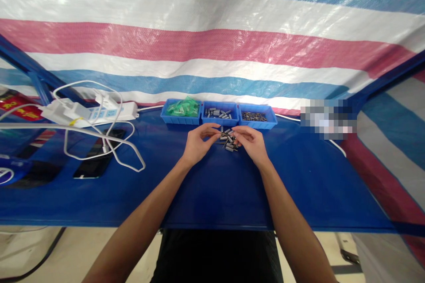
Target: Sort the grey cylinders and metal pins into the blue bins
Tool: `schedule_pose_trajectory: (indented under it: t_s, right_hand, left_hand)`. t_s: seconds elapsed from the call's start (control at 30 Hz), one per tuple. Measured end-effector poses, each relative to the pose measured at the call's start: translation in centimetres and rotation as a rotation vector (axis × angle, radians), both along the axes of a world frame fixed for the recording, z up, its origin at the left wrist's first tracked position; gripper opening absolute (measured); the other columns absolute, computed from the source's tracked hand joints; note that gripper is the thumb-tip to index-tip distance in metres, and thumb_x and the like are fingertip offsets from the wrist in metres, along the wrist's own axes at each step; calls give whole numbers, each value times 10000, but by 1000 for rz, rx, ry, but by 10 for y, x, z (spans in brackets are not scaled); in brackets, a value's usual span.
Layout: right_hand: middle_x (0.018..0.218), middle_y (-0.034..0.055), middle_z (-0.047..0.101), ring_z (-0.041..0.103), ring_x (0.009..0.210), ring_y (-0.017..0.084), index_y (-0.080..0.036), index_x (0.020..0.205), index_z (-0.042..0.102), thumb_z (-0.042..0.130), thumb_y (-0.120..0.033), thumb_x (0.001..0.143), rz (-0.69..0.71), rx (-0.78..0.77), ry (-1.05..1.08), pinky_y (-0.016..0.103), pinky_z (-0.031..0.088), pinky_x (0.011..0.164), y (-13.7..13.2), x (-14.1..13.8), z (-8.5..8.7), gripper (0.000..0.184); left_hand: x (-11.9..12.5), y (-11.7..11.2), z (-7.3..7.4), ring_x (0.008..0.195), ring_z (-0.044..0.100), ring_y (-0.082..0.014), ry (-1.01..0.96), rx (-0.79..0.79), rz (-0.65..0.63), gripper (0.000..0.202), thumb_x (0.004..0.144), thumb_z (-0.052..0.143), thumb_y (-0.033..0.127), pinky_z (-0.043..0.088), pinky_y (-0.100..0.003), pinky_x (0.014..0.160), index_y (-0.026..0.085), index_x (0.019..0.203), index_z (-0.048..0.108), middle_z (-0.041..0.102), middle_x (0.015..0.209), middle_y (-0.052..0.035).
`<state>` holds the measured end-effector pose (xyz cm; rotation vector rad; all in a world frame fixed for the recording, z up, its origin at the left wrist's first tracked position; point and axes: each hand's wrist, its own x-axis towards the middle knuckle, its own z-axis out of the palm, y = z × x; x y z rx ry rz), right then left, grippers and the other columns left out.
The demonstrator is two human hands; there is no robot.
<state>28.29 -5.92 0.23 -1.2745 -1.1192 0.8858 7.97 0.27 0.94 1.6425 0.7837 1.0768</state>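
A small pile of grey metal cylinders and thin dark pins (pixel 229 146) lies on the blue table, between my two hands. At the pile's left edge is my left hand (pixel 198 142), its thumb and forefinger brought together in a pinch. My right hand (pixel 251 142) pinches at the right side of the same pile, with its fingertips over the parts. Whatever either pinch holds is too small to make out. Just behind the hands stand three blue bins: one with green plastic bags (pixel 182 108), one with grey cylinders (pixel 218 112), one with dark pins (pixel 254 116).
A white power strip (pixel 116 112) with tangled white cables (pixel 128 143) sits at the left. A dark phone (pixel 94 163) lies beneath the cables. A striped tarp (pixel 212 44) hangs behind the blue table (pixel 219 194). At the right back, one patch is blurred out.
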Motion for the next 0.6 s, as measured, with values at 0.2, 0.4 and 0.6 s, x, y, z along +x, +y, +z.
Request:
schedule_pose_trajectory:
  t_s: [0.2,0.4,0.6]
  right_hand:
    - [911,53,799,683,642,172,-240,1042,775,818,-436,813,97,-10,70,301,543,581,-3,-4,5,305]
    - [850,41,794,706,659,183,-229,1042,776,883,-436,735,126,-53,77,315,577,629,-6,-9,12,386]
    - [824,51,797,697,630,176,-209,980,785,903,-471,700,159,-67,97,305,568,585,-6,-12,13,402]
  left_hand:
    - [3,0,3,722,763,-191,-48,-159,10,330,840,805,367,621,-280,727,167,1086,713,780,774,-38]
    - [6,-4,0,675,759,-193,-30,-171,14,316,854,790,429,621,-277,681,176,1030,721,762,707,-25]
    - [8,-6,-1,842,795,-222,-105,-205,-3,404,801,843,399,648,-328,839,166,1087,679,805,889,-69]
